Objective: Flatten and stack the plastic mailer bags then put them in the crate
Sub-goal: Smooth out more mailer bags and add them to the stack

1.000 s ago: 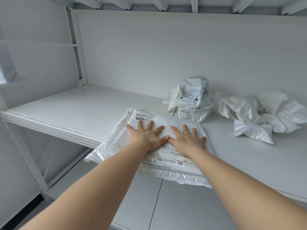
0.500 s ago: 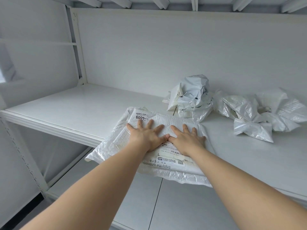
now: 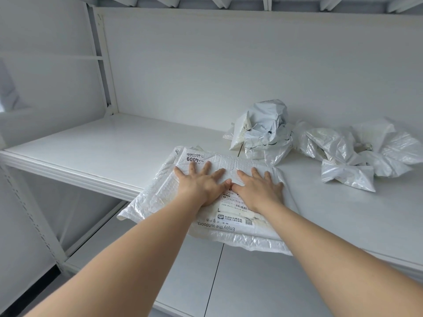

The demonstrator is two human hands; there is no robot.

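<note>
**Pressing flattened mailer stack on shelf with both grips**

Pressing down on the flattened mailer stack point(image 3: 160, 193) with the left grip point(image 3: 201, 186), palm down, fingers straight and spread. Doing the same with the right grip point(image 3: 258, 191) just beside it, fingers fanned flat on the top bag, thumb tips meeting or nearly meeting in the middle. Not pinching or curling round anything with either grip.

Seeing the stack lying at the front edge of the white shelf point(image 3: 103, 143), with its near side and left corner hanging past that edge, over the lower shelf point(image 3: 251, 282). Reading "4009" on a small label point(image 3: 192, 159) at the far left corner of the top bag, upside down to the camera. Reading "Enjoy the outdoors" beside the shipping label point(image 3: 233, 216) between the wrists, also upside down. Catching more than one bag edge at the near side; not managing to count the layers.

Spotting a crumpled grey mailer point(image 3: 265, 131) heaped behind the stack, near its far right corner and close to the back panel point(image 3: 229, 65). Spotting crumpled translucent bags point(image 3: 343, 152) right of that, just beside it and well apart from both grips. Noting a white upright post point(image 3: 103, 65) at the shelf's far left corner.
</note>
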